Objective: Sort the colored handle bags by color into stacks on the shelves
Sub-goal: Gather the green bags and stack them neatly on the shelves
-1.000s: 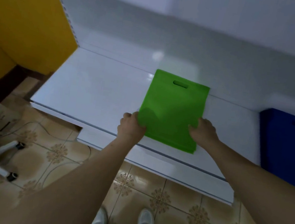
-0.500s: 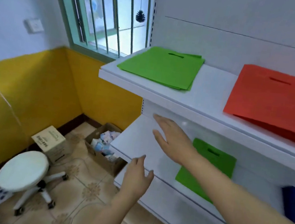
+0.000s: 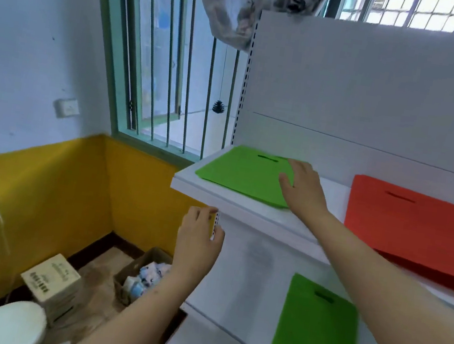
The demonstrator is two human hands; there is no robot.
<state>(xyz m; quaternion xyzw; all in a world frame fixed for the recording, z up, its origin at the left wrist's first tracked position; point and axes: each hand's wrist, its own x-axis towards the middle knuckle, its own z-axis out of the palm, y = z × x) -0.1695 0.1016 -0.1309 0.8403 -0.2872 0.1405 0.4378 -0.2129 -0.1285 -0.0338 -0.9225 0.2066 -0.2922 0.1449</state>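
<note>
A stack of green handle bags point(image 3: 244, 173) lies at the left end of the upper white shelf point(image 3: 247, 208). My right hand point(image 3: 303, 184) rests flat on the stack's right side, fingers straight. An orange bag stack point(image 3: 413, 230) lies further right on the same shelf. A single green bag point(image 3: 317, 330) lies on the lower shelf point(image 3: 234, 298). My left hand point(image 3: 198, 240) hangs below the upper shelf's front edge, fingers loosely curled, holding nothing.
A barred window point(image 3: 160, 75) and a yellow-and-white wall are on the left. On the floor are a cardboard box of items point(image 3: 141, 276), a smaller closed box point(image 3: 54, 283) and a white stool point(image 3: 6, 324). A grey cloth point(image 3: 257, 7) hangs over the shelf's back panel.
My hands let go of the green bag on the lower shelf. The view rose, and my right hand moved up onto the green stack on the upper shelf; my left hand rose too.
</note>
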